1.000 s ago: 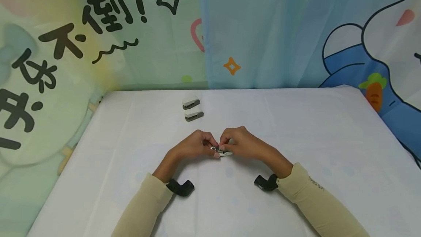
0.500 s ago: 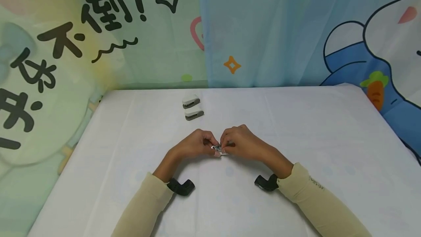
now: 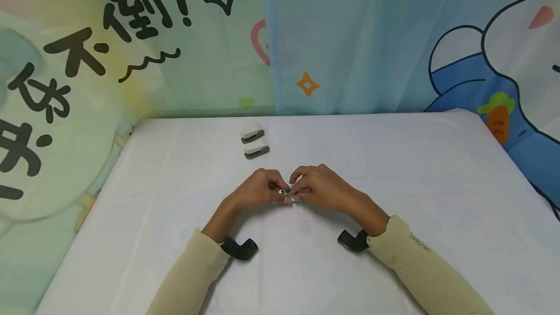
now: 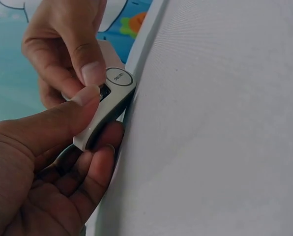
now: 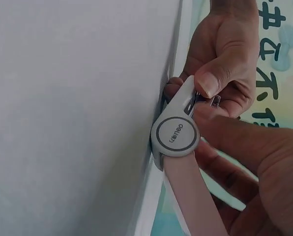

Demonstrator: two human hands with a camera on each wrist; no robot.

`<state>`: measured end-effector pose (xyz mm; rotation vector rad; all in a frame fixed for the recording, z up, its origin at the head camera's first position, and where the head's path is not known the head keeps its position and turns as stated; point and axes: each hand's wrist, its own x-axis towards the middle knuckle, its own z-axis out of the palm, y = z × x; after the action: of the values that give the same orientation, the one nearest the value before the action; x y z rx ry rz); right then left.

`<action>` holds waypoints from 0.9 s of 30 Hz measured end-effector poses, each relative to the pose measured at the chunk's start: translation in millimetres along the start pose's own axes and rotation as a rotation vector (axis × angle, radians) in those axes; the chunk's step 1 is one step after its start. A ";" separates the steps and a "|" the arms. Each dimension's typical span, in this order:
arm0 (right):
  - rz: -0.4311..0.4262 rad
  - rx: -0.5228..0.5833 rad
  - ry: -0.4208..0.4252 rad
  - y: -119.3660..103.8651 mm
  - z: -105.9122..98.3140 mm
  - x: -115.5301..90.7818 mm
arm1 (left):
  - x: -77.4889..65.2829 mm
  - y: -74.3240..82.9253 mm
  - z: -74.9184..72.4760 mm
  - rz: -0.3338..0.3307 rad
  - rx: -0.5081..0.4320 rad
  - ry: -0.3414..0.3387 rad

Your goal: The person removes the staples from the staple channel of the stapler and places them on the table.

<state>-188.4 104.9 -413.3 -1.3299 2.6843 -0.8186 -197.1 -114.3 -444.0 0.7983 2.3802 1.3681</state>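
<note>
Bright cartoon curtains hang behind a big white table. One curtain has black Chinese writing and a "!" mark, and the blue one has a bunny and an orange carrot.

Both arms in tan sleeves rest on the table, with a small black camera on each wrist.

Two small white staplers sit side by side on the table, well beyond the hands and a bit to the left of them.

Between the two hands is a third small stapler, white and grey. It is low over the table, maybe touching the cloth. The left hand has its thumb and fingers curled round one end of it. The right hand pinches the other end with thumb and finger, and something shiny and metal shows between the fingertips.

On a round grey ring on the small stapler, the right wrist view shows the word "deli". The same tag is too small to read from the left wrist.

I think the stapler could snap shut and pinch a fingertip, because the fingers are so close to the metal part. It could also slip and drop, since only fingertips hold it.
</note>
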 end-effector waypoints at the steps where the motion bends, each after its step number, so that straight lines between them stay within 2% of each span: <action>1: 0.005 -0.005 -0.002 -0.4 -0.3 0.2 | -0.1 -0.4 0.0 0.002 0.004 0.004; 4: 0.023 0.004 -0.002 -0.8 -0.1 0.7 | 0.0 -0.8 0.4 0.012 0.008 0.008; 12: 0.131 0.169 0.031 4.0 -7.9 -0.9 | 1.3 -0.8 0.0 0.041 0.035 0.016; 17: 0.118 0.190 0.024 6.1 -11.9 -1.8 | 1.8 -2.9 -1.3 0.045 0.037 0.022; 20: 0.143 0.275 0.016 4.7 -12.9 -2.3 | 1.7 -3.5 -1.7 0.049 0.035 0.023; 27: 0.275 0.477 0.105 4.1 -15.8 -2.2 | 1.2 -3.2 -1.8 0.028 0.018 0.023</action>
<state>-194.0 115.6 -402.1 -0.8122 2.4329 -1.4008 -200.0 -116.1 -445.8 0.8276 2.4107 1.3761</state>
